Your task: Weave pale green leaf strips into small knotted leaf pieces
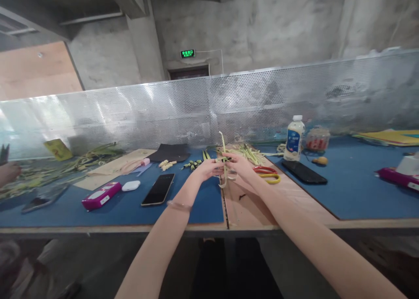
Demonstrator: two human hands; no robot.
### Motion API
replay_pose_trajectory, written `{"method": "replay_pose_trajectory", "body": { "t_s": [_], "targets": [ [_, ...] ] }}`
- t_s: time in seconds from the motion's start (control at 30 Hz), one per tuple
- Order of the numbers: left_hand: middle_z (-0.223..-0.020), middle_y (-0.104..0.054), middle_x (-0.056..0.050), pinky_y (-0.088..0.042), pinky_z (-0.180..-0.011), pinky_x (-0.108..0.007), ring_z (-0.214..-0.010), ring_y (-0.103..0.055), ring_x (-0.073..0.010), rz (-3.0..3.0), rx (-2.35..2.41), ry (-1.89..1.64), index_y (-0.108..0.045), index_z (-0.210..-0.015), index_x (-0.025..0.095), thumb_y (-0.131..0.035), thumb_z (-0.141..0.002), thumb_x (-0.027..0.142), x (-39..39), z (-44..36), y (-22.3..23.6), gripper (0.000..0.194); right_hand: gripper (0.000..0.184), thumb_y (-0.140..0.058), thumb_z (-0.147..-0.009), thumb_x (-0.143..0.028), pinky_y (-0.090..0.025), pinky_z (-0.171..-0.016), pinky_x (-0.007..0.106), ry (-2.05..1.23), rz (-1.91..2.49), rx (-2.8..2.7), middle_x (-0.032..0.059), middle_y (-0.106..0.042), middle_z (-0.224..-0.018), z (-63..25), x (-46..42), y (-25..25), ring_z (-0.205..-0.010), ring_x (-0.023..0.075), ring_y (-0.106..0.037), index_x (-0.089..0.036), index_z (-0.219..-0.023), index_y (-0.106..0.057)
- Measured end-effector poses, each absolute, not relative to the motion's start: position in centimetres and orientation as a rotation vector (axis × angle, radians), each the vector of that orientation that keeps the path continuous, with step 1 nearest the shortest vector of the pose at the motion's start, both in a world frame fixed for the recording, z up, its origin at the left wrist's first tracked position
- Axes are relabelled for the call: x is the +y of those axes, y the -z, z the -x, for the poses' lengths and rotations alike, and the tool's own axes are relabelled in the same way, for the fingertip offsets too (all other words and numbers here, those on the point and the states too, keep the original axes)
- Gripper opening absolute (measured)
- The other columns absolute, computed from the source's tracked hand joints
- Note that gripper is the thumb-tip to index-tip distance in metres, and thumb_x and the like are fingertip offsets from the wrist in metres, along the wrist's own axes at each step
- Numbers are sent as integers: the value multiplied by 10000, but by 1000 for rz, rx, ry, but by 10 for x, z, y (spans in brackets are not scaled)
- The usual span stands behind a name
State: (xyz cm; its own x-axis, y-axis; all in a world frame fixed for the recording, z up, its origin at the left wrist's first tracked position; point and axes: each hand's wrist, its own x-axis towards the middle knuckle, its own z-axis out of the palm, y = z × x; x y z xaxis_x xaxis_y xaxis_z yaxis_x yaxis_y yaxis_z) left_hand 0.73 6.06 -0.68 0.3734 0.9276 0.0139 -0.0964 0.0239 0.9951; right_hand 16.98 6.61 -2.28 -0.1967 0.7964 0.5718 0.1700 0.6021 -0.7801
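Observation:
My left hand [210,169] and my right hand [238,164] meet over the table's middle, with fingers closed on pale green plant strips [223,142]. One strip end sticks up above the fingers; curled ends hang below. How the strips cross between the fingertips is hidden. Just behind my right hand lies a heap of light green stalks [251,154]. Scissors [270,176] with red and yellow handles rest beside my right wrist. Left of my left hand are small dark green pieces [192,164] and pale yellow pieces [167,164].
A black phone [158,190], white case [131,185] and magenta packet [101,196] lie left. To the right stand a bottle [293,139] and lidded jar [317,139], near another dark phone [304,172]. A perforated metal screen [163,115] runs behind. Another person's hand [9,173] shows far left.

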Motion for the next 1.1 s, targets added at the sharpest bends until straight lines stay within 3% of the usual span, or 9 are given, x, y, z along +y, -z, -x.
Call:
{"method": "replay_pose_trajectory", "body": {
  "t_s": [0.17,0.3,0.5,0.67,0.73,0.8,0.9,1.1],
  "targets": [
    [-748,-674,-75,-473,-781,-308,-661,-630,-125,-1289,810,-1039,-629,-780,91,-742,-641,134,62,-8,7,184,568,-489,-643,-79,-495,-748,301,-671,761,-1808,61,-581,-1155,-170,61,18,-888,171,-588,-206,-1191,-567],
    [-732,-667,-70,-472,-785,-300,-644,-620,-114,-1290,807,-1086,-609,-722,88,-733,-636,100,65,-6,8,151,684,-495,-579,-19,-401,-935,296,-642,716,-1907,32,-447,-1320,-168,52,14,-1146,181,-456,-251,-1220,-541],
    [-666,-644,-31,-470,-693,-270,-584,-604,-102,-1291,850,-1136,-586,-729,108,-716,-627,79,65,-7,9,167,652,-646,-643,-162,-459,-826,302,-624,749,-1938,86,-402,-1335,-165,50,15,-951,160,-536,-216,-1273,-485],
    [-643,-626,-19,-461,-646,-246,-552,-577,-83,-1282,894,-1116,-615,-753,99,-652,-682,53,64,-9,8,92,476,-646,-704,-252,-436,-852,323,-593,794,-1856,89,-502,-1228,-162,52,15,-1005,184,-511,-192,-1171,-578],
    [-630,-611,-5,-466,-636,-243,-555,-567,-80,-1271,913,-1097,-609,-747,95,-622,-725,68,64,-9,7,37,399,-616,-738,-289,-451,-803,309,-601,810,-1812,84,-565,-1143,-161,53,16,-950,177,-533,-182,-1122,-609],
    [-639,-597,13,-472,-611,-244,-561,-558,-81,-1265,922,-1075,-599,-756,99,-599,-767,107,62,-9,6,14,366,-584,-763,-327,-471,-677,276,-633,833,-1767,67,-630,-985,-161,54,18,-776,148,-560,-183,-1097,-623],
    [-628,-577,25,-441,-546,-218,-539,-531,-74,-1263,925,-1063,-595,-754,98,-604,-770,130,59,-10,4,37,365,-567,-764,-362,-421,-488,221,-709,861,-1701,21,-633,-725,-163,57,20,-537,102,-494,-179,-1072,-638],
    [-616,-580,-12,-337,-496,-203,-546,-547,-81,-1262,927,-1036,-606,-727,97,-670,-635,74,57,-10,3,114,329,-593,-741,-327,-353,-412,180,-864,840,-1607,-12,-584,-612,-166,60,22,-449,59,-430,-135,-1000,-658]
  ]
}}
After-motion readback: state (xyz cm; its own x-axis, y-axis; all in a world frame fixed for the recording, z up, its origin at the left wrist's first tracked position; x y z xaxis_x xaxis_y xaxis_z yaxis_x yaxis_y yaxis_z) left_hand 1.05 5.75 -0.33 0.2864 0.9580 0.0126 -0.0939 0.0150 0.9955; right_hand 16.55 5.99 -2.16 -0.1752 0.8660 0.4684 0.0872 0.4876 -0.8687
